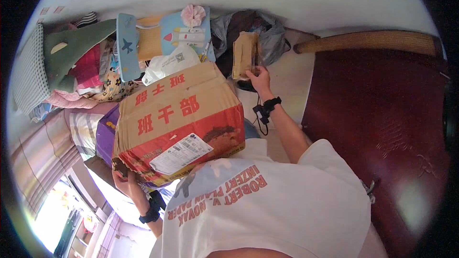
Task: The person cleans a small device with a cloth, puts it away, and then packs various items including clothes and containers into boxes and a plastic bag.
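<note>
A large cardboard box, printed red and bearing a stuck-on paper label, lies tilted in front of my torso. My left hand grips its lower left corner, the fingers partly hidden by the battered edge. Out to the right, my right hand pinches the near end of a small brown cardboard piece, which looks folded or flattened. Behind that piece sits a grey plastic bag with dark contents. A white plastic bag touches the far side of the large box.
Beyond the box are a light blue children's chair with a rocket-printed panel and a pink puffy flower. Folded cloths are piled at the left. A purple box stands beside the large one. At right is a dark red surface with a woven edge.
</note>
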Demonstrator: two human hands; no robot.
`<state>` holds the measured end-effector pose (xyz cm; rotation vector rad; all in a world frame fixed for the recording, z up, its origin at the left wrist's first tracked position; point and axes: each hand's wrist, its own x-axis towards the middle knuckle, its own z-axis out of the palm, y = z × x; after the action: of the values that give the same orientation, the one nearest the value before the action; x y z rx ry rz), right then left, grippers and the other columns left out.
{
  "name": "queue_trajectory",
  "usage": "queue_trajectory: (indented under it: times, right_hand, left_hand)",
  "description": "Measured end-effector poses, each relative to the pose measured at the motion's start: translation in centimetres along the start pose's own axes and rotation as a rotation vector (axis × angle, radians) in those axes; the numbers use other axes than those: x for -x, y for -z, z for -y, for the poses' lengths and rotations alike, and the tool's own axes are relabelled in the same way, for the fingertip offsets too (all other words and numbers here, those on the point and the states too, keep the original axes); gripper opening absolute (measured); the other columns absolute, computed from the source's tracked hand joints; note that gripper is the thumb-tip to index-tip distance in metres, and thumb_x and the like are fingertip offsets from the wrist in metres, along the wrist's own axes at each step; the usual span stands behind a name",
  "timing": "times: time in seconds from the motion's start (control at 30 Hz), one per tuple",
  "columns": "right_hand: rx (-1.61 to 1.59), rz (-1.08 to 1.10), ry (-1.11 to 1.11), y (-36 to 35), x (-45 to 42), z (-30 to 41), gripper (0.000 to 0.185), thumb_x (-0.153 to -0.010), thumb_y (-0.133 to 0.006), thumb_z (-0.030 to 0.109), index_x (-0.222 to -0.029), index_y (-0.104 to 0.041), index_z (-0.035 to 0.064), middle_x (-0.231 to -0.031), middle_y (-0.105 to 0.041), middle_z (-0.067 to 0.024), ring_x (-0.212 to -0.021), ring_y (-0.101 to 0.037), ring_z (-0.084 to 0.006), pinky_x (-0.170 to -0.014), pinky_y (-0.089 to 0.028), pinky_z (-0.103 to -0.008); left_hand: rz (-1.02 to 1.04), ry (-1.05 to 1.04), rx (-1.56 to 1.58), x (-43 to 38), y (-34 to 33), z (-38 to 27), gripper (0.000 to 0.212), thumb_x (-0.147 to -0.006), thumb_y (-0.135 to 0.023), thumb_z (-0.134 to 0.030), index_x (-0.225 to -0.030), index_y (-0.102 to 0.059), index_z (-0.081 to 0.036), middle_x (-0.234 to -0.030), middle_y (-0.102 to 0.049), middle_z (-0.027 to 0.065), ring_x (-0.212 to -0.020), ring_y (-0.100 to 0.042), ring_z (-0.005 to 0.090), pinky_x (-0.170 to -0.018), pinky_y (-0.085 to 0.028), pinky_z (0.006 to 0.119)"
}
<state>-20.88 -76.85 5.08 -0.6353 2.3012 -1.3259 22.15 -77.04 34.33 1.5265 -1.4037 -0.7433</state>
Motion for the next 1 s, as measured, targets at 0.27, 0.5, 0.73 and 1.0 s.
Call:
queue_trajectory:
  times: [0.27, 0.5, 0.73, 1.0]
  right_hand:
    - [-0.303, 0.251, -0.141, -3.9, -3.1, 0.4, 0.033, -0.075, -0.069, 0.013, -0.101, -0.062, -0.0043, -0.092, -0.067, -0.0113, -0.081, -0.062, -0.0172, -0.071, -0.048, -0.0303]
    - [-0.348, -0.026, -0.592, -8.0, -10.3, -1.6, 0.025, -0.075, -0.065, 0.009, -0.098, -0.065, -0.0028, -0.092, -0.066, -0.0084, -0.082, -0.061, -0.0199, -0.070, -0.047, -0.0330]
    - [-0.118, -0.247, -0.707, -0.8, -14.8, -6.1, 0.036, -0.078, -0.059, 0.019, -0.099, -0.060, -0.0101, -0.105, -0.062, -0.0228, -0.092, -0.061, -0.0332, -0.076, -0.047, -0.0403]
    - [-0.029, -0.106, -0.585, 2.2, -15.1, -9.5, 0.031, -0.080, -0.060, 0.017, -0.096, -0.062, -0.0095, -0.106, -0.062, -0.0241, -0.097, -0.060, -0.0335, -0.080, -0.045, -0.0404]
  left_hand:
    - [-0.033, 0.116, -0.091, 0.2, 0.4, -2.5, 0.044, -0.069, -0.057, 0.002, -0.114, -0.054, 0.002, -0.104, -0.059, 0.0069, -0.093, -0.056, 0.0150, -0.084, -0.043, 0.026]
    - [-0.072, 0.127, -0.209, 1.1, 2.8, -1.5, 0.051, -0.068, -0.058, 0.002, -0.118, -0.052, 0.002, -0.108, -0.058, 0.0094, -0.096, -0.057, 0.0175, -0.087, -0.044, 0.028]
    - [-0.092, 0.175, -0.177, 1.7, 2.2, -1.9, 0.052, -0.069, -0.057, 0.003, -0.120, -0.050, 0.003, -0.110, -0.057, 0.0091, -0.099, -0.055, 0.0173, -0.091, -0.041, 0.028]
    - [-0.125, 0.233, -0.177, 2.8, 2.4, -0.3, 0.047, -0.074, -0.059, -0.001, -0.119, -0.050, 0.002, -0.109, -0.058, 0.0077, -0.097, -0.055, 0.0161, -0.088, -0.042, 0.028]
